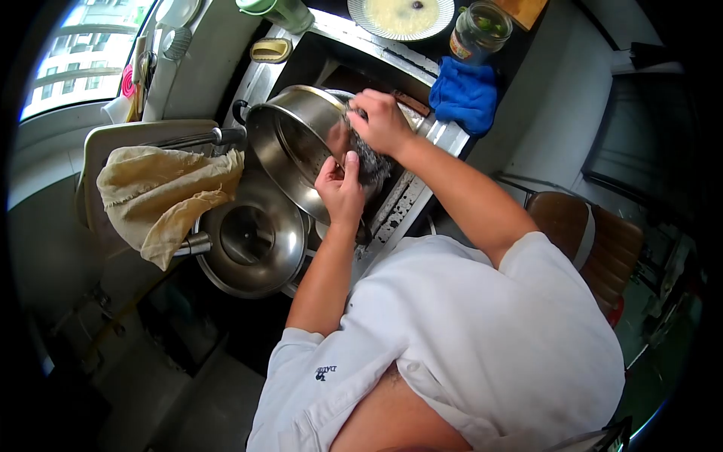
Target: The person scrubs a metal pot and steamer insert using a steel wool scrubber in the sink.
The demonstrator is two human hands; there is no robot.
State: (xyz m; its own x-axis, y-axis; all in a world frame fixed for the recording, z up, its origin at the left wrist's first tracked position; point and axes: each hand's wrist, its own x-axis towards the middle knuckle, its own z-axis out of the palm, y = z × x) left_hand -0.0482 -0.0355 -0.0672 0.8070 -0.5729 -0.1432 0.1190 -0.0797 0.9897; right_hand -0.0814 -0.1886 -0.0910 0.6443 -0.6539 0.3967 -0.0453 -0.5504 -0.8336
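Observation:
A large steel pot (305, 99) stands tilted over the sink, its open mouth towards the left. My left hand (342, 193) is closed at the pot's near rim, thumb pointing up along the outer wall. My right hand (382, 124) is by the pot's outer side, its fingers curled and partly blurred; what they hold is hard to make out. Between and just below the hands is a dark silvery bundle like steel wool (374, 167), touching the pot's side. A reflection of a hand shows on the pot wall.
A wide steel bowl (218, 265) sits below left of the pot. Beige cloth (162, 192) lies over a pale tray (96, 148) with a whisk (184, 139). Beyond are a brush (271, 50), plate (401, 16), glass jar (479, 34) and blue cloth (463, 94). A brown chair (614, 248) stands right.

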